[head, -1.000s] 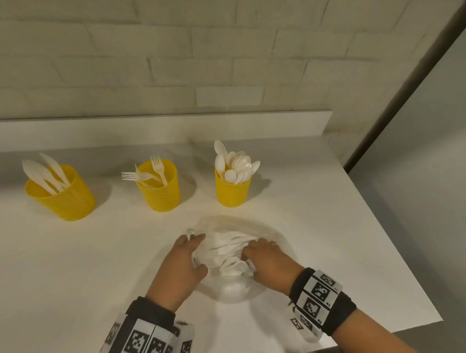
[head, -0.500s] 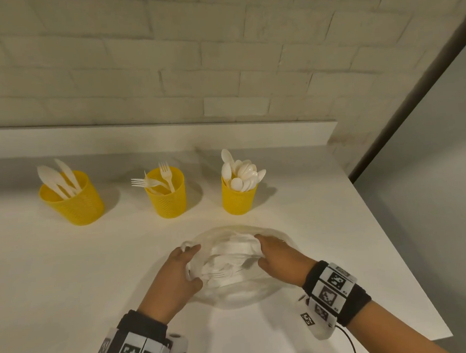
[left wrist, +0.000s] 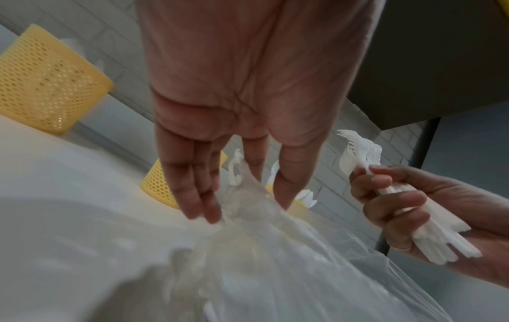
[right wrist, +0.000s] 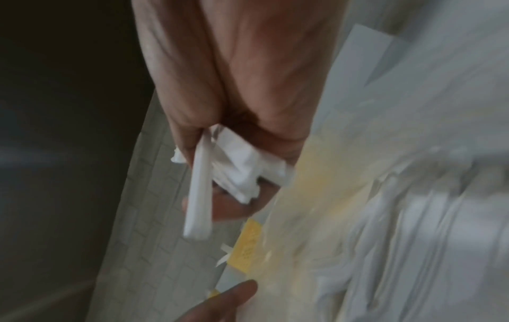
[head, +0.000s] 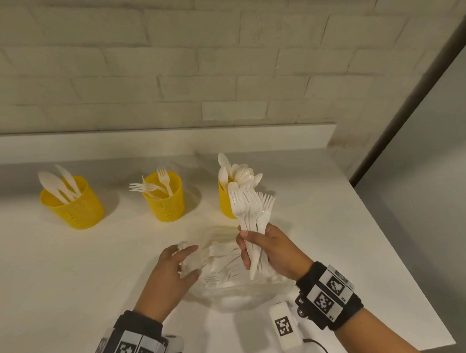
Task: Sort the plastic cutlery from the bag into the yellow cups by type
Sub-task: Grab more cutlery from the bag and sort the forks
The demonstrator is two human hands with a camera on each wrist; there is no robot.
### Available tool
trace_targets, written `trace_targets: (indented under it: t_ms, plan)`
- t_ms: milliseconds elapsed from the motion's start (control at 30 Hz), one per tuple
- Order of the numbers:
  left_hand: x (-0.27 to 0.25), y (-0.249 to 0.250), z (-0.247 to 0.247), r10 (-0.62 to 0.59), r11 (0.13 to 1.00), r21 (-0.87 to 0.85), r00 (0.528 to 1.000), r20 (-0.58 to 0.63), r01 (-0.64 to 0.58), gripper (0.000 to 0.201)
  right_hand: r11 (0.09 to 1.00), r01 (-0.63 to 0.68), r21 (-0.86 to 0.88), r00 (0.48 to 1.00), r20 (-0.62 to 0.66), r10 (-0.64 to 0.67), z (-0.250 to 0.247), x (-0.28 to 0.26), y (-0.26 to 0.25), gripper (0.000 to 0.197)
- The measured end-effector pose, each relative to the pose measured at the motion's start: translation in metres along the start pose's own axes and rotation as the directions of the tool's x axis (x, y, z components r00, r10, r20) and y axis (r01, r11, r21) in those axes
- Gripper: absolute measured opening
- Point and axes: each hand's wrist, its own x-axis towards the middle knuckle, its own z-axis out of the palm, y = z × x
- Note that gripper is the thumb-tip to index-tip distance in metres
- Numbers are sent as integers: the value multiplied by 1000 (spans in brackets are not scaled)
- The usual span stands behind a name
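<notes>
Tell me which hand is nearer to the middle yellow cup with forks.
Left. The left hand rests on the bag just below the middle cup; the right hand holds a bundle of forks further right.

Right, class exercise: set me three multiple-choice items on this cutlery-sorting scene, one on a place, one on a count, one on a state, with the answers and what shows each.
1. Which yellow cup holds the spoons?
A. The one on the left
B. The middle one
C. The one on the right

2. How many yellow cups stand on the table?
A. Two
B. Three
C. Four

3. What is the right hand doing?
A. Gripping a bundle of forks
B. Lying flat on the table
C. Holding a yellow cup

Answers:
1. C: the spoon cup stands right of the fork cup and the knife cup.
2. B: three cups stand in a row on the table.
3. A: the right hand curls round the forks above the bag; the left hand touches the bag's edge.
</notes>
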Motion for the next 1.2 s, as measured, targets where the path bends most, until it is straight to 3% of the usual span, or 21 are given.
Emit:
trace_targets:
  t_ms: [167, 233, 367, 533, 700, 800, 900, 1033, 1133, 1200]
  plan:
    - [-3, 25, -7, 51, 996, -58, 951, -305, -72, 27, 995, 15, 101, 1000, -23, -13, 13, 13, 1, 6]
    - [-3, 40, -11, 45, 983, -152, 935, -352, -104, 17, 995, 30, 96, 1000, 6, -30, 21, 20, 3, 8]
    - [0, 67, -20, -16, 915, -386, 948, -319, -114, 12, 993, 115, 36, 987, 112, -118, 44, 32, 4, 13]
    - [5, 58, -38, -74, 880, -469, 954, -289, -73, 41, 981, 170, -95, 979, 132, -157, 78, 49, 4, 26]
    - [20, 32, -73, -36, 799, -592, 975, -221, -105, 42, 993, 116, 18, 977, 179, -117, 98, 63, -8, 26]
    - [34, 20, -98, -28, 793, -597, 973, -231, -119, 36, 993, 92, 76, 992, 83, -98, 112, 75, -6, 29]
    - [47, 10, -125, -33, 787, -599, 959, -282, -149, 33, 994, 71, 79, 993, -96, -63, 125, 87, 3, 26]
    - [83, -3, -153, -23, 764, -601, 921, -388, -234, 16, 993, 122, -9, 929, -351, -117, 132, 93, 10, 16]
    - [114, -1, -151, 20, 822, -515, 917, -399, -242, 14, 991, 128, -34, 885, -447, -130, 136, 92, 8, 10]
    - [131, 2, -141, 70, 898, -391, 941, -330, -204, 16, 991, 129, -15, 876, -467, -121, 139, 92, 4, 7]
